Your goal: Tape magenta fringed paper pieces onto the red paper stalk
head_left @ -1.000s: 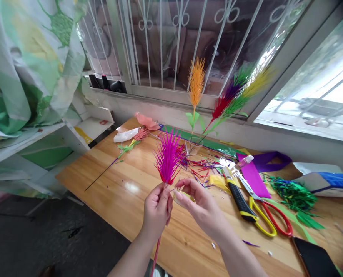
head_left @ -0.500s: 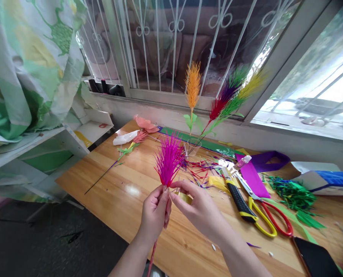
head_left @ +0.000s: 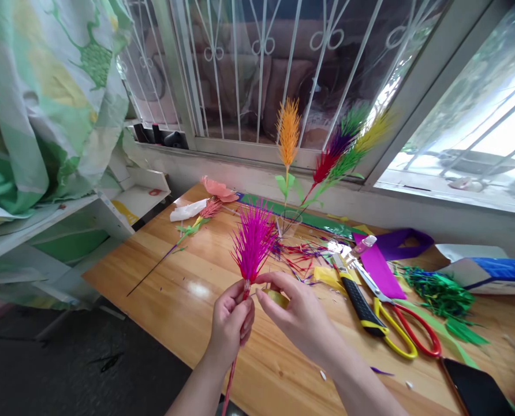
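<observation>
My left hand (head_left: 234, 318) is closed around the red stem of a magenta artificial flower (head_left: 253, 240), just below its bristly head. The head points up and the stem runs down past the table's front edge. To the right of the stem, my right hand (head_left: 298, 309) curls round a small yellowish roll that looks like tape (head_left: 275, 297), partly hidden by the fingers. Its thumb and index finger come close to the stem under the flower head. A thin strip seems to bridge the stem and this hand, too fine to make out surely.
Behind stand an orange artificial flower (head_left: 288, 136) and several coloured ones in a clear cup (head_left: 290, 224). A pink flower (head_left: 209, 208) lies at the left. On the right are a utility knife (head_left: 361, 303), scissors (head_left: 405, 329), green tinsel (head_left: 439, 294) and a phone (head_left: 478, 387).
My left hand has slid slightly down the stem, baring more red stem below the flower head. My right hand stays beside it with the roll. The view has shifted slightly.
</observation>
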Tool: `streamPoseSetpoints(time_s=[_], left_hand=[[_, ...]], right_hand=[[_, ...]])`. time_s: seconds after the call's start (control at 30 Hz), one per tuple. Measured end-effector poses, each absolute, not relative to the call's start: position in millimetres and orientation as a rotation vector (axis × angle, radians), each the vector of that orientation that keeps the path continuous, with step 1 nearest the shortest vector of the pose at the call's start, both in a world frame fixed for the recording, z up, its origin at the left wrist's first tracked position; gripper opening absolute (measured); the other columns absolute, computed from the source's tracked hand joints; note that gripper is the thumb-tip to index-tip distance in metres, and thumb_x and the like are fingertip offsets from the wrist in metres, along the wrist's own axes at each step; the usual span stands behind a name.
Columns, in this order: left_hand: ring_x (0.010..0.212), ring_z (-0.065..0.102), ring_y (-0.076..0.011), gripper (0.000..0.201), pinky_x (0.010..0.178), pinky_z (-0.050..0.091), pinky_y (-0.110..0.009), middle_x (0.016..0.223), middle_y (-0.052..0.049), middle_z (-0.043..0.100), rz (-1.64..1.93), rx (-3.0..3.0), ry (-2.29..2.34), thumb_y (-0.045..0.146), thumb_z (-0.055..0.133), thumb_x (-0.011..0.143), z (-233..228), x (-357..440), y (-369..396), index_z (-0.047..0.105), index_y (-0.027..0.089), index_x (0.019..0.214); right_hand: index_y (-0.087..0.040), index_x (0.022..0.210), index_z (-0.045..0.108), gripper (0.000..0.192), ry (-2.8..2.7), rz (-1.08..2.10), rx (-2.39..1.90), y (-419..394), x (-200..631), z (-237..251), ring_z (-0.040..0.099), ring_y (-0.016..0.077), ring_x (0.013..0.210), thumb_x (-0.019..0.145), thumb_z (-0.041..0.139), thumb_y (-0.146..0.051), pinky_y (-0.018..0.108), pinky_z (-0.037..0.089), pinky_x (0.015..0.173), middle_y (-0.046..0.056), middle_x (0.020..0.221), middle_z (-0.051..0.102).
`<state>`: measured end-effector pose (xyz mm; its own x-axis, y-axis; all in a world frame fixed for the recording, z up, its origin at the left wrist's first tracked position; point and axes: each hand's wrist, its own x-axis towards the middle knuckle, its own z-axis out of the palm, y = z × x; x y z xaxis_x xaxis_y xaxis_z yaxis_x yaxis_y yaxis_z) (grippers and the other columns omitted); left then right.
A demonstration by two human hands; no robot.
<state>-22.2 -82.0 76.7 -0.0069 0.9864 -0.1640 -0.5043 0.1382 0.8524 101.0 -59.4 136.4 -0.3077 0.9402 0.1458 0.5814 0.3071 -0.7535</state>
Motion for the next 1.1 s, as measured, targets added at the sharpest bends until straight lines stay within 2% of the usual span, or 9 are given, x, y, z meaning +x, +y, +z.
streamPoseSetpoints(time_s=[0.33, 0.53, 0.8, 0.97, 1.1], left_hand=[[0.027, 0.012, -0.0017, 0.026, 0.024, 0.015, -0.012, 0.034, 0.013, 0.024, 1.311, 0.662, 0.996, 0.043, 0.056, 0.073, 84.9, -18.8, -79.0, 0.056, 0.017, 0.075], [0.024, 0.019, -0.0026, 0.027, 0.023, 0.020, -0.013, 0.033, 0.011, 0.031, 1.281, 0.646, 0.918, 0.043, 0.056, 0.073, 82.1, -22.2, -79.0, 0.059, 0.016, 0.073], [0.025, 0.004, -0.0017, 0.021, 0.020, 0.013, -0.012, 0.032, 0.012, 0.023, 1.288, 0.485, 0.686, 0.037, 0.056, 0.075, 80.1, -23.6, -83.2, 0.059, 0.017, 0.074], [0.023, 0.007, -0.0017, 0.022, 0.020, 0.017, -0.012, 0.032, 0.012, 0.027, 1.279, 0.536, 0.672, 0.039, 0.054, 0.077, 81.6, -22.0, -84.5, 0.054, 0.019, 0.069], [0.023, 0.009, -0.0023, 0.021, 0.019, 0.017, -0.012, 0.031, 0.012, 0.029, 1.219, 0.537, 0.715, 0.041, 0.055, 0.076, 79.9, -22.8, -83.5, 0.054, 0.020, 0.076]], right_hand=[[-0.020, 0.085, 0.062, 0.014, -2.045, 0.647, -1.306, -59.1, 95.9, 135.8, 0.052, 0.0134, 0.065, 0.076, 0.051, -0.019, 0.023, 0.039, 0.059, 0.000, 0.069, 0.057], [-0.019, 0.084, 0.057, 0.010, -2.006, 0.627, -1.286, -63.5, 97.5, 129.7, 0.051, 0.0136, 0.067, 0.075, 0.055, -0.022, 0.024, 0.039, 0.061, 0.000, 0.070, 0.054], [-0.020, 0.092, 0.050, 0.018, -1.938, 0.665, -1.123, -70.1, 102.8, 115.7, 0.051, 0.0137, 0.070, 0.077, 0.058, -0.025, 0.026, 0.042, 0.065, 0.002, 0.078, 0.055], [-0.020, 0.091, 0.049, 0.020, -1.868, 0.600, -1.118, -69.6, 104.0, 108.8, 0.052, 0.0139, 0.069, 0.076, 0.059, -0.029, 0.026, 0.043, 0.064, 0.002, 0.077, 0.055], [-0.020, 0.087, 0.047, 0.020, -1.845, 0.603, -1.080, -70.5, 105.0, 106.3, 0.051, 0.0134, 0.067, 0.077, 0.059, -0.032, 0.025, 0.043, 0.061, 0.001, 0.075, 0.054]])
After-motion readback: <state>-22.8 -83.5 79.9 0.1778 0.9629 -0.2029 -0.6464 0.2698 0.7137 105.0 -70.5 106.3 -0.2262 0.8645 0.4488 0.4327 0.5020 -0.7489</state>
